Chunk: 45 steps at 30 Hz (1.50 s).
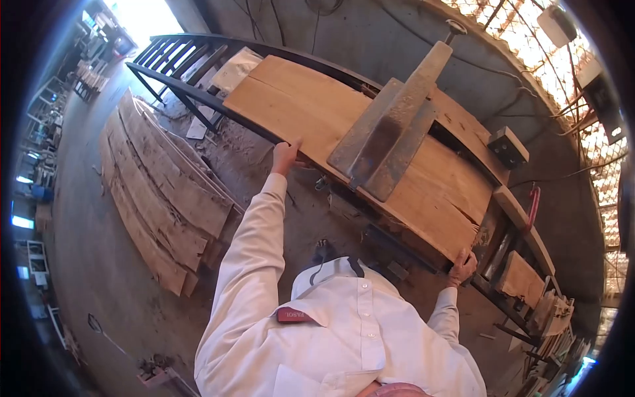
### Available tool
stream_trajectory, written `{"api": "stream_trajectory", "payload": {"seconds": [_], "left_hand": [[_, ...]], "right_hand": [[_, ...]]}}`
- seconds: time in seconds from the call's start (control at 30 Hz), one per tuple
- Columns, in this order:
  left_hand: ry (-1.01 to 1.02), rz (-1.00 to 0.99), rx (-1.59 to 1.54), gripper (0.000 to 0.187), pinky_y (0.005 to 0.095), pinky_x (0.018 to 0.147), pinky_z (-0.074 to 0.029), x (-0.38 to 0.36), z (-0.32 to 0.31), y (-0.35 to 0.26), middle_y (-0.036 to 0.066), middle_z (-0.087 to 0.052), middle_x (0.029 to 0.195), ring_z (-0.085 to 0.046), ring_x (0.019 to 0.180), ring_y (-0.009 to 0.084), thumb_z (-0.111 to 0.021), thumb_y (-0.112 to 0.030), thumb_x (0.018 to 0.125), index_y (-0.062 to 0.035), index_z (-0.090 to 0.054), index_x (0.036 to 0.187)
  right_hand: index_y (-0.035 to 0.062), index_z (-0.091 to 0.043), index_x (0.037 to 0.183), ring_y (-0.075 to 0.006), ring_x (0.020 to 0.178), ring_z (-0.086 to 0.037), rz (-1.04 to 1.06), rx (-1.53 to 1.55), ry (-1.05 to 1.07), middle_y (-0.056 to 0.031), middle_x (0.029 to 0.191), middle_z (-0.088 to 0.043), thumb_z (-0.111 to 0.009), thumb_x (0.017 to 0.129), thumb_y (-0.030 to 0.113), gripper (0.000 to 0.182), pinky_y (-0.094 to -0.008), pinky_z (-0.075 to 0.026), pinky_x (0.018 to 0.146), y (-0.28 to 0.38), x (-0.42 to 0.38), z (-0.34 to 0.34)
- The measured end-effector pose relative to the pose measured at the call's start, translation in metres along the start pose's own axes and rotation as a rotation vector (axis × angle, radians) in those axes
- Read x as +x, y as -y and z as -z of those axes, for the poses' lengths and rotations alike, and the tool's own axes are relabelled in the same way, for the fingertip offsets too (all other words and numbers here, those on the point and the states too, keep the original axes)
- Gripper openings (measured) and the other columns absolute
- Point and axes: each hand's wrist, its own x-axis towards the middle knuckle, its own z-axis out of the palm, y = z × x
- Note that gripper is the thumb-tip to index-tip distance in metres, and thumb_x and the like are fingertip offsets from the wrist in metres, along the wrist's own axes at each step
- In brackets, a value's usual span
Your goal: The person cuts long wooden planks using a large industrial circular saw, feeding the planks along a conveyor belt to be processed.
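A long wooden board (311, 99) lies on a dark metal frame and passes beneath the metal guard of a machine (397, 126). My left hand (285, 157) grips the near edge of the board, left of the guard, with its thumb on top. At the board's right end, by the near corner, my right hand (462, 266) has its fingers wrapped round the edge. A crack runs into the board near that end.
Rough-edged planks (159, 192) are stacked on the floor at the left. A small box (508, 148) and a red clamp-like handle (533, 206) are beyond the board. Wood offcuts (520, 279) lie at the right, and cables hang along the wall.
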Motion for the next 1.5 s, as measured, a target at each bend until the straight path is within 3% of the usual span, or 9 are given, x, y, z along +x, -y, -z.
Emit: {"api": "stream_trajectory", "payload": {"seconds": [0.3,0.53,0.7,0.83,1.0,1.13,1.27,1.37,1.5], "left_hand": [[-0.020,-0.010,-0.017,0.060,0.0433,0.055,-0.065,-0.007,-0.010,-0.001,0.026,-0.066,0.101,-0.073,0.075,0.0338,-0.071,-0.040,0.092,0.0180,-0.059,0.104],[-0.131,0.017,-0.035,0.059,0.0430,0.061,-0.062,-0.007,-0.021,0.016,0.023,-0.067,0.104,-0.071,0.087,0.0311,-0.074,-0.042,0.088,0.0143,-0.064,0.101],[-0.214,-0.054,0.147,0.064,0.0403,0.064,-0.059,0.022,-0.024,0.047,0.022,-0.069,0.102,-0.071,0.088,0.0263,-0.079,-0.047,0.082,0.0118,-0.067,0.103],[-0.059,0.010,-0.100,0.058,0.0440,0.061,-0.063,0.014,-0.012,0.026,0.020,-0.066,0.113,-0.071,0.095,0.0295,-0.073,-0.041,0.089,0.0112,-0.061,0.114],[0.171,-0.060,-0.195,0.049,0.0461,0.079,-0.061,0.032,0.042,0.026,0.016,-0.066,0.113,-0.069,0.099,0.0296,-0.067,-0.037,0.094,0.0012,-0.057,0.123],[0.158,0.011,-0.154,0.048,0.0470,0.080,-0.059,0.043,0.061,0.023,0.012,-0.066,0.116,-0.068,0.101,0.0275,-0.065,-0.041,0.096,-0.0037,-0.057,0.126],[0.129,0.048,-0.178,0.046,0.0487,0.082,-0.058,0.030,0.049,0.022,0.011,-0.064,0.119,-0.067,0.102,0.0278,-0.065,-0.041,0.097,-0.0070,-0.057,0.126],[0.171,0.078,-0.158,0.047,0.0497,0.081,-0.058,0.010,0.032,0.024,0.012,-0.064,0.117,-0.067,0.102,0.0290,-0.064,-0.042,0.097,-0.0054,-0.056,0.126],[0.189,0.045,-0.134,0.049,0.0493,0.080,-0.060,-0.034,-0.005,0.011,0.016,-0.063,0.113,-0.067,0.102,0.0311,-0.062,-0.042,0.099,-0.0005,-0.055,0.123]], "right_hand": [[0.0036,-0.068,0.114,-0.0353,0.118,-0.055,0.047,-0.213,0.014,-0.0184,0.120,-0.065,-0.056,0.097,0.048,0.049,-0.0447,-0.040,0.103,-0.013,-0.002,-0.001],[0.0008,-0.070,0.113,-0.0362,0.113,-0.059,0.002,-0.200,0.003,-0.0201,0.120,-0.066,-0.058,0.096,0.051,0.054,-0.0450,-0.045,0.099,-0.011,0.000,-0.004],[-0.0009,-0.066,0.119,-0.0381,0.118,-0.054,-0.218,-0.069,0.144,-0.0252,0.121,-0.061,-0.062,0.094,0.051,0.058,-0.0453,-0.042,0.102,-0.008,-0.001,-0.015],[-0.0021,-0.061,0.125,-0.0385,0.118,-0.052,-0.273,-0.023,0.145,-0.0260,0.124,-0.055,-0.066,0.093,0.043,0.055,-0.0442,-0.040,0.104,0.010,-0.019,-0.011],[-0.0017,-0.061,0.127,-0.0366,0.118,-0.051,-0.282,0.053,0.161,-0.0226,0.121,-0.058,-0.068,0.093,0.037,0.051,-0.0441,-0.039,0.105,0.068,-0.084,-0.007],[-0.0014,-0.062,0.127,-0.0361,0.120,-0.055,-0.429,0.166,0.119,-0.0221,0.124,-0.060,-0.069,0.093,0.036,0.051,-0.0426,-0.042,0.103,0.098,-0.110,0.002],[-0.0002,-0.063,0.127,-0.0351,0.115,-0.061,-0.504,0.272,0.167,-0.0215,0.123,-0.065,-0.068,0.093,0.035,0.049,-0.0417,-0.047,0.099,0.089,-0.097,0.020],[-0.0009,-0.068,0.119,-0.0215,0.101,-0.067,-0.558,0.244,0.102,-0.0146,0.111,-0.072,-0.066,0.096,0.029,0.038,-0.0332,-0.050,0.091,0.072,-0.087,0.032],[-0.0020,-0.071,0.114,-0.0222,0.098,-0.067,-0.629,0.238,0.070,-0.0147,0.107,-0.073,-0.064,0.096,0.032,0.039,-0.0337,-0.050,0.089,0.056,-0.062,0.056]]}}
